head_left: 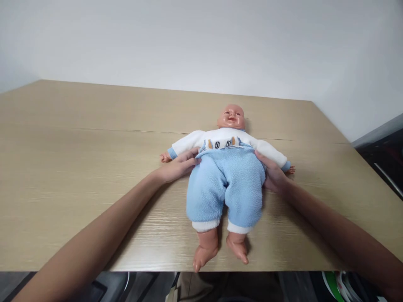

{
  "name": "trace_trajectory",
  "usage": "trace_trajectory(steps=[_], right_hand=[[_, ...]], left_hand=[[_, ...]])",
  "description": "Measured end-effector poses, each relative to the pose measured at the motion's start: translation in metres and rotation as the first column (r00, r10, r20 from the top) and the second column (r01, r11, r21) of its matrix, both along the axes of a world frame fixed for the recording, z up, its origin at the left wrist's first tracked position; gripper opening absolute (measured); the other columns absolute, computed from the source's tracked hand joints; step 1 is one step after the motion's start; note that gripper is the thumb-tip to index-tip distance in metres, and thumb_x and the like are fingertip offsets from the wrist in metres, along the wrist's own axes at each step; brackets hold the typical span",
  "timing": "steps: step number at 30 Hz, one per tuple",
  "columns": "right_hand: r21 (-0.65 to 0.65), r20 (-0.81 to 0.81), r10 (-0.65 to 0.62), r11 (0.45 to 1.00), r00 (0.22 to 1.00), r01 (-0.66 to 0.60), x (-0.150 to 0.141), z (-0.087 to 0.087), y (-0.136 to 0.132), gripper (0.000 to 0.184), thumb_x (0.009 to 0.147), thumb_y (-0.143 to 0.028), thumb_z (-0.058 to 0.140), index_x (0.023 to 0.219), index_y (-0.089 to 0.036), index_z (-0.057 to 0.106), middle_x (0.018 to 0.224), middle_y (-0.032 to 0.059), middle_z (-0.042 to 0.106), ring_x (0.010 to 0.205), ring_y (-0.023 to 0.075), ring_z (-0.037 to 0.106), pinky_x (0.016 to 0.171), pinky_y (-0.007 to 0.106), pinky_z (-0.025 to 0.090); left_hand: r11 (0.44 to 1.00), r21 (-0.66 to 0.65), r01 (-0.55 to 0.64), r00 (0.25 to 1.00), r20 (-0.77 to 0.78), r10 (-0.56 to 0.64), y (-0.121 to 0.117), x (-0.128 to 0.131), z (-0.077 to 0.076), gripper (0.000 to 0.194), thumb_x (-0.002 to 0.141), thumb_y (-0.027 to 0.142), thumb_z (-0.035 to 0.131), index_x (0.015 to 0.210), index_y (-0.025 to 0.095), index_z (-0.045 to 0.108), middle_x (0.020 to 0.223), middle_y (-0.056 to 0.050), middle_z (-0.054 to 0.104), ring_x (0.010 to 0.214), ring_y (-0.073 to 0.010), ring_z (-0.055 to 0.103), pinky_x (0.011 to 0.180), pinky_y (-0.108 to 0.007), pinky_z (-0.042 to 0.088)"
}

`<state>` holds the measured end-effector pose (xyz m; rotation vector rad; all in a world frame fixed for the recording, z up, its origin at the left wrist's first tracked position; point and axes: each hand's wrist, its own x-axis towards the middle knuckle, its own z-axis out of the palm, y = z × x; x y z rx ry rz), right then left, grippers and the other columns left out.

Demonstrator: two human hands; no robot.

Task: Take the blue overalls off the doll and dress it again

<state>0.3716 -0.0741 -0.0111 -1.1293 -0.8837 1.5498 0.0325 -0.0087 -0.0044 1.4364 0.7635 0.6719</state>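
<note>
A baby doll (232, 117) lies on its back, head away from me and bare feet toward me. It wears a white long-sleeved top (197, 138) with blue cuffs and an animal face on the front. Light blue fleece pants (206, 193) with white leg cuffs cover its legs up to the belly. My left hand (181, 165) pinches the waistband at the doll's left-of-view side, fingers by the edge. On the opposite side my right hand (273, 173) grips the waistband, thumb on top; its other fingers are mostly hidden behind the fabric.
The doll rests on a wide light wood table (78, 176), its feet near the front edge. A white wall (189, 42) rises behind. A dark object (384, 155) stands beyond the right edge. Below the front edge, a grey chair (113, 285) shows.
</note>
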Motion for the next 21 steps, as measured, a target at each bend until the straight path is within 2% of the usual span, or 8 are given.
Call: trace_trajectory(steps=[4, 7, 10, 12, 14, 17, 19, 21], right_hand=[[-0.010, -0.037, -0.041, 0.999, 0.998, 0.041, -0.006, 0.002, 0.000, 0.056, 0.075, -0.070, 0.098, 0.111, -0.033, 0.079, 0.108, 0.0100, 0.088, 0.126, 0.0435, 0.080, 0.095, 0.056, 0.072], [0.025, -0.049, -0.036, 0.999, 0.998, 0.037, -0.010, 0.006, -0.001, 0.055, 0.074, -0.068, 0.098, 0.110, -0.031, 0.080, 0.112, 0.0094, 0.089, 0.132, 0.0432, 0.077, 0.106, 0.056, 0.069], [0.100, -0.038, 0.030, 0.995, 0.999, -0.026, -0.012, 0.010, -0.001, 0.050, 0.082, -0.063, 0.092, 0.115, -0.027, 0.082, 0.118, 0.0072, 0.089, 0.138, 0.0396, 0.075, 0.119, 0.053, 0.062], [0.130, -0.012, 0.111, 0.986, 0.994, -0.109, -0.006, 0.010, 0.001, 0.048, 0.084, -0.059, 0.088, 0.118, -0.026, 0.083, 0.123, 0.0068, 0.089, 0.140, 0.0384, 0.073, 0.124, 0.053, 0.058], [0.167, 0.089, 0.215, 0.959, 0.972, -0.228, 0.009, 0.009, 0.005, 0.046, 0.086, -0.056, 0.083, 0.121, -0.026, 0.083, 0.128, 0.0068, 0.088, 0.141, 0.0382, 0.072, 0.127, 0.054, 0.055], [0.198, 0.332, 0.333, 0.890, 0.883, -0.410, 0.040, 0.011, 0.011, 0.047, 0.080, -0.049, 0.089, 0.121, -0.026, 0.083, 0.131, 0.0055, 0.086, 0.139, 0.0399, 0.071, 0.130, 0.058, 0.051], [0.214, 0.520, 0.324, 0.846, 0.790, -0.488, 0.056, 0.015, 0.012, 0.048, 0.075, -0.041, 0.097, 0.118, -0.026, 0.084, 0.130, 0.0062, 0.085, 0.137, 0.0416, 0.071, 0.131, 0.060, 0.049], [0.246, 0.672, 0.267, 0.799, 0.691, -0.548, 0.060, 0.018, 0.010, 0.047, 0.074, -0.036, 0.101, 0.117, -0.026, 0.084, 0.128, 0.0088, 0.085, 0.138, 0.0436, 0.071, 0.132, 0.061, 0.049]], left_hand=[[0.990, -0.099, -0.104, 0.989, 0.095, 0.113, -0.001, 0.005, -0.007, 0.047, 0.088, 0.049, 0.088, 0.124, 0.023, 0.075, 0.099, -0.005, 0.074, 0.089, -0.0242, 0.067, 0.083, -0.034, 0.055], [0.978, -0.133, -0.163, 0.977, 0.118, 0.179, 0.000, 0.006, -0.004, 0.039, 0.081, 0.040, 0.088, 0.112, 0.022, 0.075, 0.094, -0.003, 0.069, 0.084, -0.0218, 0.061, 0.076, -0.030, 0.049], [0.976, -0.127, -0.179, 0.971, 0.139, 0.197, 0.000, 0.008, 0.002, 0.034, 0.074, 0.036, 0.087, 0.101, 0.020, 0.072, 0.093, -0.002, 0.064, 0.086, -0.0202, 0.058, 0.075, -0.028, 0.047], [0.983, -0.073, -0.168, 0.978, 0.110, 0.175, 0.002, 0.005, 0.007, 0.031, 0.075, 0.036, 0.085, 0.096, 0.020, 0.070, 0.091, -0.001, 0.062, 0.085, -0.0197, 0.056, 0.076, -0.028, 0.047], [0.996, 0.026, -0.083, 0.997, 0.003, 0.083, 0.005, -0.005, 0.013, 0.026, 0.080, 0.036, 0.084, 0.097, 0.020, 0.072, 0.094, -0.002, 0.065, 0.090, -0.0214, 0.059, 0.080, -0.030, 0.051], [0.978, 0.146, 0.149, 0.973, -0.199, -0.119, 0.014, -0.027, 0.021, 0.031, 0.088, 0.038, 0.088, 0.111, 0.021, 0.076, 0.107, -0.006, 0.072, 0.102, -0.0261, 0.068, 0.090, -0.034, 0.058], [0.951, 0.197, 0.237, 0.945, -0.272, -0.179, 0.018, -0.038, 0.023, 0.039, 0.088, 0.039, 0.092, 0.119, 0.021, 0.076, 0.113, -0.008, 0.074, 0.106, -0.0274, 0.071, 0.093, -0.035, 0.061], [0.929, 0.255, 0.267, 0.930, -0.322, -0.179, 0.019, -0.041, 0.022, 0.044, 0.087, 0.038, 0.095, 0.122, 0.022, 0.076, 0.115, -0.008, 0.076, 0.110, -0.0286, 0.073, 0.096, -0.036, 0.062]])
